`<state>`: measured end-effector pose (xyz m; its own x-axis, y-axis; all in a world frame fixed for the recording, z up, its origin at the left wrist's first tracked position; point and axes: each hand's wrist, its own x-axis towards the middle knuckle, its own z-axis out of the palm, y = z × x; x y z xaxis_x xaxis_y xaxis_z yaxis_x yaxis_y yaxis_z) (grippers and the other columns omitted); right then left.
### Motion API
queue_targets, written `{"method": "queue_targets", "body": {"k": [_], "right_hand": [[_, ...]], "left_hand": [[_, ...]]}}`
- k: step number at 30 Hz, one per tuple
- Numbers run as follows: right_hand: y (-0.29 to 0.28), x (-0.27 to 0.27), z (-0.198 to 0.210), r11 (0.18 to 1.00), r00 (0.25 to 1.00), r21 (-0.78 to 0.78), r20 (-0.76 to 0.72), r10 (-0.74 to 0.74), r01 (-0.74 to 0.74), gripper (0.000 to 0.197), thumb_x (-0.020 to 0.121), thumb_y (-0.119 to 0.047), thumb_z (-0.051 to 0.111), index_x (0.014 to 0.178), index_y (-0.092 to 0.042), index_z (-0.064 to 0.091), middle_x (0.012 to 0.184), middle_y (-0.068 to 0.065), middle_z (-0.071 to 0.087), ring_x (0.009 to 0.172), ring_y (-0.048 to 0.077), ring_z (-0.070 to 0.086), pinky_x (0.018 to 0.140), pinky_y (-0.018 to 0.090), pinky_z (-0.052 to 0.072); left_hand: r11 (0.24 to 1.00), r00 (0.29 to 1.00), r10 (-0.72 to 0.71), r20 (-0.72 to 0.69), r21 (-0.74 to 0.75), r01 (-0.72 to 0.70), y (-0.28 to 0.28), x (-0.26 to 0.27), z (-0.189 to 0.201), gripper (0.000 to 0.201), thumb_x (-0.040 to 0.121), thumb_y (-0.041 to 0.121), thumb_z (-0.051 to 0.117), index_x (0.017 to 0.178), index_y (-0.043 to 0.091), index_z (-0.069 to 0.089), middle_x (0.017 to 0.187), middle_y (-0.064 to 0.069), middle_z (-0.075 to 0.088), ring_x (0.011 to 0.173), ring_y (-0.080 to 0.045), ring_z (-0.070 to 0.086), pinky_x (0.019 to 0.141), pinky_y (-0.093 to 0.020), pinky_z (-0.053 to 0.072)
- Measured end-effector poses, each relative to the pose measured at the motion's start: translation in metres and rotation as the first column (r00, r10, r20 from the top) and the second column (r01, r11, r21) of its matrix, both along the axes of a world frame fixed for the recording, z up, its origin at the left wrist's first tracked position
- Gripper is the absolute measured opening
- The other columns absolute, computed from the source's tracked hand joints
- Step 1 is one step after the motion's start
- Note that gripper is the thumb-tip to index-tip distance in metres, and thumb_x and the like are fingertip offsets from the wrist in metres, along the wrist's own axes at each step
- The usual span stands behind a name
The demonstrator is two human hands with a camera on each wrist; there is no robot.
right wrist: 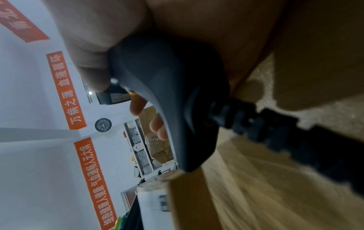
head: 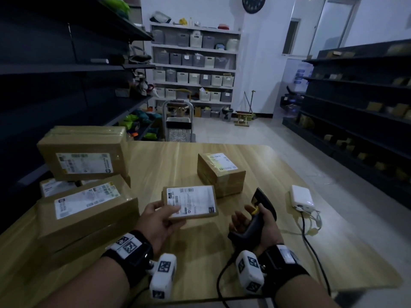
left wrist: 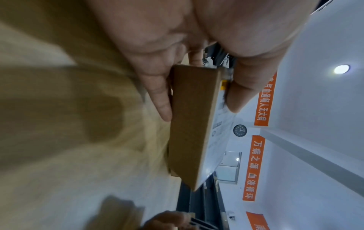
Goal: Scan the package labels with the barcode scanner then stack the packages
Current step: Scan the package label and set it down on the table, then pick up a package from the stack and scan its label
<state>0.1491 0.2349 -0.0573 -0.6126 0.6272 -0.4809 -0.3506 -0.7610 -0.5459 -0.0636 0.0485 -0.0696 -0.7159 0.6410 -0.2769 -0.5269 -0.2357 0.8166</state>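
Note:
My left hand (head: 163, 215) holds a small flat cardboard package (head: 191, 202) just above the wooden table (head: 278, 172), white label up, thumb on the label and fingers underneath. The left wrist view shows the same package (left wrist: 192, 124) edge-on between thumb and fingers. My right hand (head: 251, 218) grips the handle of a dark barcode scanner (head: 262, 207), whose head is raised to the right of the package. In the right wrist view the scanner (right wrist: 167, 93) fills the centre, its cable (right wrist: 285, 137) trailing off. Another labelled box (head: 220, 172) sits on the table behind.
A stack of larger labelled boxes (head: 86, 187) stands at the table's left. A white power adapter (head: 303, 198) with cables lies at the right. Dark shelves flank both sides; a trolley (head: 178, 123) stands beyond the far edge.

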Motion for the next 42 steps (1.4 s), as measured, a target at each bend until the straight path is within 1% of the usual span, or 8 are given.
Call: {"method": "queue_targets", "body": {"k": [4, 9, 12, 19, 22, 28, 32, 42], "right_hand": [[0.007, -0.001, -0.004, 1.000, 1.000, -0.014, -0.022, 0.009, -0.009, 0.042, 0.097, -0.054, 0.067, 0.112, -0.014, 0.068, 0.097, 0.017, 0.071, 0.092, 0.035, 0.068, 0.083, 0.051, 0.056], [0.012, -0.007, -0.004, 1.000, 1.000, -0.019, -0.015, -0.002, 0.001, 0.043, 0.100, -0.056, 0.062, 0.111, -0.015, 0.067, 0.098, 0.018, 0.069, 0.093, 0.035, 0.067, 0.083, 0.051, 0.056], [0.013, -0.008, -0.003, 1.000, 1.000, -0.025, 0.001, 0.000, 0.000, 0.043, 0.101, -0.056, 0.062, 0.110, -0.014, 0.067, 0.093, 0.017, 0.070, 0.090, 0.035, 0.068, 0.081, 0.051, 0.055], [0.013, -0.011, -0.005, 1.000, 1.000, -0.028, 0.024, 0.015, -0.014, 0.043, 0.101, -0.056, 0.062, 0.107, -0.014, 0.066, 0.085, 0.017, 0.074, 0.087, 0.036, 0.067, 0.074, 0.049, 0.054], [0.014, -0.011, -0.007, 1.000, 0.999, -0.013, 0.028, 0.021, -0.021, 0.042, 0.100, -0.057, 0.062, 0.105, -0.016, 0.067, 0.092, 0.017, 0.075, 0.092, 0.036, 0.068, 0.072, 0.049, 0.054], [0.016, -0.011, -0.012, 1.000, 0.999, 0.011, 0.043, 0.010, -0.010, 0.043, 0.098, -0.059, 0.064, 0.104, -0.016, 0.070, 0.082, 0.015, 0.081, 0.096, 0.037, 0.071, 0.075, 0.050, 0.055], [0.016, -0.011, -0.010, 1.000, 0.999, 0.028, 0.042, 0.012, -0.014, 0.045, 0.100, -0.059, 0.062, 0.103, -0.015, 0.069, 0.090, 0.017, 0.077, 0.094, 0.037, 0.070, 0.074, 0.051, 0.053], [0.006, -0.016, -0.017, 0.992, 0.999, 0.123, 0.053, -0.004, -0.002, 0.026, 0.101, -0.044, 0.060, 0.103, -0.018, 0.062, 0.082, 0.011, 0.073, 0.086, 0.032, 0.068, 0.078, 0.046, 0.055]], "left_hand": [[1.000, 1.000, -0.011, -0.005, 0.025, 0.012, 0.034, -0.002, 0.039, 0.038, 0.099, 0.012, 0.077, 0.133, -0.001, 0.069, 0.121, -0.023, 0.082, 0.114, -0.037, 0.079, 0.077, -0.044, 0.071], [0.993, 0.993, 0.010, -0.116, -0.116, -0.023, 0.096, -0.003, 0.086, 0.030, 0.092, 0.031, 0.088, 0.108, 0.008, 0.077, 0.075, -0.008, 0.077, 0.070, -0.024, 0.070, 0.062, -0.035, 0.056], [0.990, 0.997, -0.012, -0.081, -0.143, 0.000, 0.126, -0.002, 0.102, 0.032, 0.091, 0.033, 0.090, 0.106, 0.009, 0.075, 0.089, -0.012, 0.074, 0.075, -0.027, 0.070, 0.061, -0.034, 0.058], [0.960, 0.993, -0.045, -0.108, -0.279, 0.013, 0.159, -0.007, 0.093, 0.072, 0.079, 0.069, 0.085, 0.125, 0.015, 0.074, 0.117, -0.013, 0.078, 0.103, -0.037, 0.077, 0.094, -0.057, 0.067], [0.949, 0.994, -0.063, -0.093, -0.315, 0.031, 0.151, 0.004, 0.089, 0.071, 0.080, 0.079, 0.078, 0.109, 0.014, 0.071, 0.112, -0.011, 0.076, 0.103, -0.031, 0.074, 0.096, -0.048, 0.065], [0.960, 0.999, -0.016, -0.037, -0.281, 0.005, 0.124, 0.003, 0.067, 0.079, 0.090, 0.075, 0.073, 0.130, 0.007, 0.064, 0.117, -0.011, 0.068, 0.094, -0.028, 0.063, 0.079, -0.043, 0.056], [0.989, 0.998, 0.059, 0.016, -0.135, -0.056, 0.095, 0.011, 0.066, 0.053, 0.099, 0.059, 0.074, 0.117, 0.009, 0.070, 0.104, -0.009, 0.067, 0.085, -0.024, 0.062, 0.071, -0.037, 0.053], [0.949, 0.888, 0.283, -0.363, -0.027, -0.313, 0.004, 0.003, 0.097, 0.016, 0.101, 0.028, 0.078, 0.099, 0.015, 0.069, 0.099, -0.007, 0.072, 0.081, -0.021, 0.067, 0.066, -0.034, 0.055]]}}
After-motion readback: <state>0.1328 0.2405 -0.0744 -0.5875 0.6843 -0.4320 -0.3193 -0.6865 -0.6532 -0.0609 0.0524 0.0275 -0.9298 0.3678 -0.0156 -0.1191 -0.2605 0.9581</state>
